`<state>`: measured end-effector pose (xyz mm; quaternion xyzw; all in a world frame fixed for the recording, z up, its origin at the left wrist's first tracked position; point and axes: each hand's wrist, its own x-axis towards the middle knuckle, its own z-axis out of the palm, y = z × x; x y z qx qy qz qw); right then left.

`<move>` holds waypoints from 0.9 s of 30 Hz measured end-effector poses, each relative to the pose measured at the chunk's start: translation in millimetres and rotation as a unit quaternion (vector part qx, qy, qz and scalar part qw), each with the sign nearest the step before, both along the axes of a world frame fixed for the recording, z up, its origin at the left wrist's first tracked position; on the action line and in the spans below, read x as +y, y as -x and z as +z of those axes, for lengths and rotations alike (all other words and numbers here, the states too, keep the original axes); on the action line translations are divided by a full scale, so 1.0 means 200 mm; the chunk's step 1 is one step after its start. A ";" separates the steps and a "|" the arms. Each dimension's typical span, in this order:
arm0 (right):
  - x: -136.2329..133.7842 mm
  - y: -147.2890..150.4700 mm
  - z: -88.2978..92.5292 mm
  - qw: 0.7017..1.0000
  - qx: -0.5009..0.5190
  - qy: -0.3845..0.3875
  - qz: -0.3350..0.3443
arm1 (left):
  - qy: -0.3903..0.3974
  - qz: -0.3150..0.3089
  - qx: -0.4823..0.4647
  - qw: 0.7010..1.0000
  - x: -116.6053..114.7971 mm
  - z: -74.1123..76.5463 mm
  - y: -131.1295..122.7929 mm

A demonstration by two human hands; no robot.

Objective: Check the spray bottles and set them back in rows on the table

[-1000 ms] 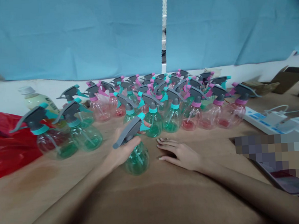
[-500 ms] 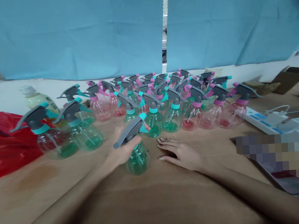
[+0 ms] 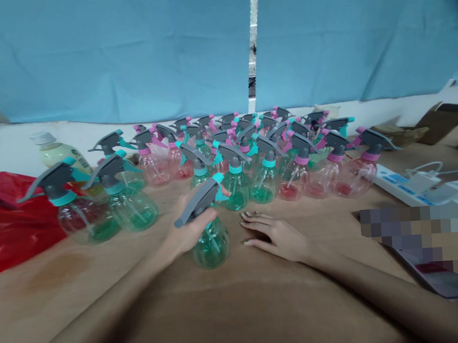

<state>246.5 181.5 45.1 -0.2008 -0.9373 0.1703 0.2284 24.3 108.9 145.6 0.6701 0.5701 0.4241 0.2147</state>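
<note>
My left hand (image 3: pixel 191 228) is closed around the neck of a green spray bottle (image 3: pixel 211 247), which stands upright on the tabletop (image 3: pixel 237 305). Its head is grey with a turquoise nozzle and trigger, pointing away to the right. To the right of that bottle, my right hand (image 3: pixel 277 236) rests on the table with fingers stretched out, holding nothing. Just beyond the fingertips stands another green spray bottle (image 3: pixel 236 192). A pink spray bottle (image 3: pixel 290 183) is further right in the same front row. Two green-tinted spray bottles, one of them (image 3: pixel 132 211) nearer, stand left of my left hand.
Several more spray bottles crowd behind, up to the blue cloth (image 3: pixel 129 58). At left lie a red plastic bag (image 3: pixel 18 226) and a white-capped drink bottle (image 3: pixel 57 151). On the right are a power strip (image 3: pixel 396 184) with chargers, a phone (image 3: pixel 441 277) and a brown box (image 3: pixel 443 122).
</note>
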 end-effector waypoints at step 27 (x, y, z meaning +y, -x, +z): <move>0.00 0.00 0.00 1.000 0.005 0.001 0.001 | -0.007 -0.021 -0.049 0.999 0.00 -0.01 -0.02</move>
